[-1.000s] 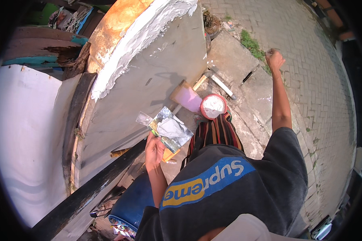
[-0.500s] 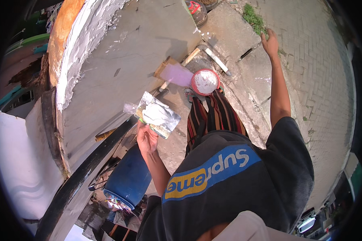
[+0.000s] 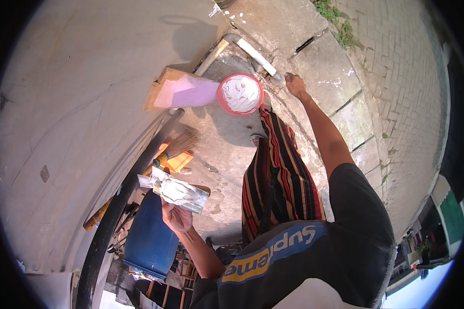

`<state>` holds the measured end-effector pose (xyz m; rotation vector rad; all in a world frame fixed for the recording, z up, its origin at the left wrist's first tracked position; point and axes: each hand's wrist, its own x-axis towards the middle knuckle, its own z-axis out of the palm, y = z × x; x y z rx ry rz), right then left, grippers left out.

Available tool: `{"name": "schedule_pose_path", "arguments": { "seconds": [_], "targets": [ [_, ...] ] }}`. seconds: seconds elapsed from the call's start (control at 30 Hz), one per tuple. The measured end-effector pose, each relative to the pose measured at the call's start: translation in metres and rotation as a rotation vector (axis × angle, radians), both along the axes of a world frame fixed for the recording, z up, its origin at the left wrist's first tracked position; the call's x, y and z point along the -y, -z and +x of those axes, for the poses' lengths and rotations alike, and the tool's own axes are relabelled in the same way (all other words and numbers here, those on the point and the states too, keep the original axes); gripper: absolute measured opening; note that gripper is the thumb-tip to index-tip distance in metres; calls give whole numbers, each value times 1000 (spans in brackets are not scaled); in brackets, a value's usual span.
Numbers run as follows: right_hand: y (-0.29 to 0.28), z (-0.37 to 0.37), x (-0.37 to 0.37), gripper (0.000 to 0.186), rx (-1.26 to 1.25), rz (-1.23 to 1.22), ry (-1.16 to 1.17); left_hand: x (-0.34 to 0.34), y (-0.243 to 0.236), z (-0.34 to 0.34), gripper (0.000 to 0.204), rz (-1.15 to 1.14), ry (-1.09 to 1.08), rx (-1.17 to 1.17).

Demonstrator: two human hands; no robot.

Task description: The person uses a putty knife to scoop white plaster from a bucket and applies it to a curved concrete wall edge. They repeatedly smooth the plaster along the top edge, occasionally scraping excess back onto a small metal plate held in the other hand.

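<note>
My left hand (image 3: 177, 218) is closed around a flat rectangular plate (image 3: 195, 202) smeared with thick white putty. A small pale translucent piece sticks out at the plate's far left end. My right hand (image 3: 296, 86) is raised over the concrete, its fingers loosely curled and a little apart, and I see nothing in it. To the left of it, by my feet, stands a red-rimmed bucket (image 3: 220, 99) of white putty (image 3: 241, 93).
A grey wall (image 3: 77, 103) runs along my left, with a dark pipe (image 3: 111, 226) and a blue barrel (image 3: 148, 234) near it. Beside the bucket lie a pink-stained board (image 3: 160, 92) and a white pipe (image 3: 256, 55). A broom (image 3: 180, 141) lies by the wall. Paving (image 3: 397, 87) is on the right.
My view has swung, showing more of the grey wall. The right hand has come inward and closer to the bucket. My left hand still holds the putty-covered plate, now tilted flatter.
</note>
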<state>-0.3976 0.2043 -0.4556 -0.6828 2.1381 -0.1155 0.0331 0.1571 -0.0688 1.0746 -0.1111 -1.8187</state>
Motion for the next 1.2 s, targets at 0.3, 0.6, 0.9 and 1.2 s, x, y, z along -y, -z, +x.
{"name": "schedule_pose_path", "arguments": {
  "seconds": [0.3,0.6,0.9,1.2],
  "targets": [
    [230,40,-38,64,-261,147,25,-47,167,21,82,44,-84,-174],
    [256,26,-67,53,-369,-2,-123,-82,236,26,88,194,-168,-110],
    [282,13,-61,53,519,17,1293,-62,209,33,86,194,-103,-101],
    [271,57,-73,69,557,-200,1466,-48,204,23,84,134,-155,-96]
  ]
}}
